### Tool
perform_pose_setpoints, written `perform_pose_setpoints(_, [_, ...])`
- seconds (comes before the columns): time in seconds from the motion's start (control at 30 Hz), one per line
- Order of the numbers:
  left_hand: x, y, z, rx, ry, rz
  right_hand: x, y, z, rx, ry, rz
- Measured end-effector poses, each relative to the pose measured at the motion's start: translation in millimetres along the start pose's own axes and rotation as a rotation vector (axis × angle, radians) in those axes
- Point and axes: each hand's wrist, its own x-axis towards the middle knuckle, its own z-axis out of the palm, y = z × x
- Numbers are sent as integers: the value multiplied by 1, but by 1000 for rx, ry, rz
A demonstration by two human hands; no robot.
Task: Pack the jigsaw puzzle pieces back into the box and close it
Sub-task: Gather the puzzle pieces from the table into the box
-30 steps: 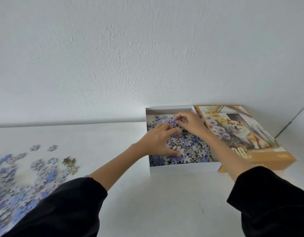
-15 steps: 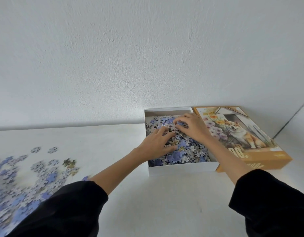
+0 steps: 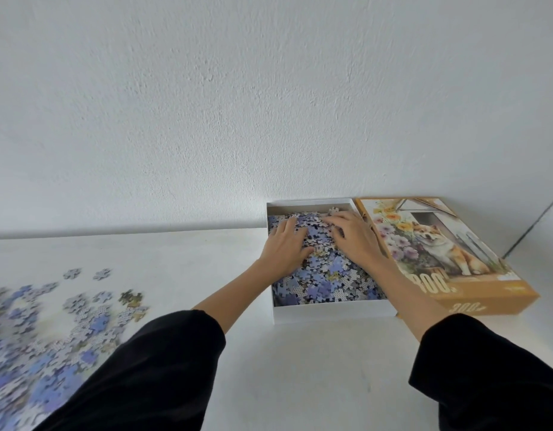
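A white box base [image 3: 331,314] stands against the wall, filled with blue and white puzzle pieces [image 3: 326,276]. My left hand [image 3: 284,248] lies flat on the pieces at the box's left side, fingers spread. My right hand [image 3: 354,234] rests palm down on the pieces at the far right of the box, fingers fairly straight. Right beside the box lies its orange lid [image 3: 449,259] with a dog and flowers printed on it. A large scatter of loose pieces [image 3: 51,331] covers the table at the left.
The white table [image 3: 315,374] runs up to a white wall [image 3: 269,104]. A corner seam in the wall [image 3: 533,225] shows at the far right, behind the lid. My black sleeves fill the lower corners of the view.
Both hands have spread apart and flattened onto the pieces in the box; before, their fingertips were bunched together over the far part of the pile.
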Motion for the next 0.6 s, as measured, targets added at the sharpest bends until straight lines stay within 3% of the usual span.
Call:
perform_pose_setpoints(0.1, [-10,7,-7,-77,114,9,-2,-4,-6,-1,109,-174])
perform_pose_setpoints(0.17, [-20,12,-12,2,164,-20,-3,-8,-6,-34,80,-258])
perform_pose_setpoints(0.37, [-41,21,-24,-29,-107,-44,-4,-2,-2,51,58,-33])
perform_pose_setpoints(0.6, [-43,17,-34,-104,-8,9,-6,-10,-8,155,37,-35])
